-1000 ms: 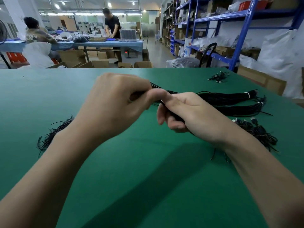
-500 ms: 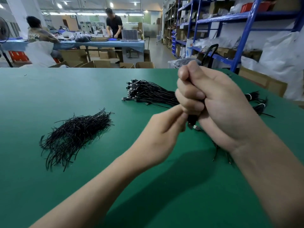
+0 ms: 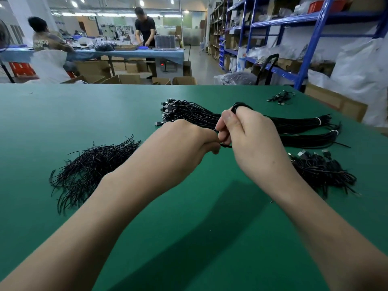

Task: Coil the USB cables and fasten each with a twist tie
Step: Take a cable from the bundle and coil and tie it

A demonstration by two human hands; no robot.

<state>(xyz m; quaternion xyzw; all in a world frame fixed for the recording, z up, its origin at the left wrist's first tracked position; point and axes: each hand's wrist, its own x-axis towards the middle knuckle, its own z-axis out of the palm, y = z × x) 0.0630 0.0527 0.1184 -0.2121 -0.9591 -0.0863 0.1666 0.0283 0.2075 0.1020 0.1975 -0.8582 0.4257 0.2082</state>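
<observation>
My right hand (image 3: pixel 249 141) grips a coiled black USB cable (image 3: pixel 241 105), whose loop sticks out above my fingers. My left hand (image 3: pixel 189 143) pinches a thin black twist tie (image 3: pixel 225 146) that runs across to the coil below my right fingers. Both hands hover over the middle of the green table (image 3: pixel 63 114). A loose heap of black twist ties (image 3: pixel 92 166) lies to the left. Long bundles of straight black cables (image 3: pixel 294 124) lie behind my hands.
A pile of coiled, tied cables (image 3: pixel 321 169) sits at the right. A few small cables (image 3: pixel 281 97) lie at the far right corner. Beyond the table are cardboard boxes, blue shelving (image 3: pixel 310 38) and two people at another table (image 3: pixel 126 52).
My right hand has come down from its raised position and sits lower over the table. My left hand now pulls the tie sideways at the coil's lower end.
</observation>
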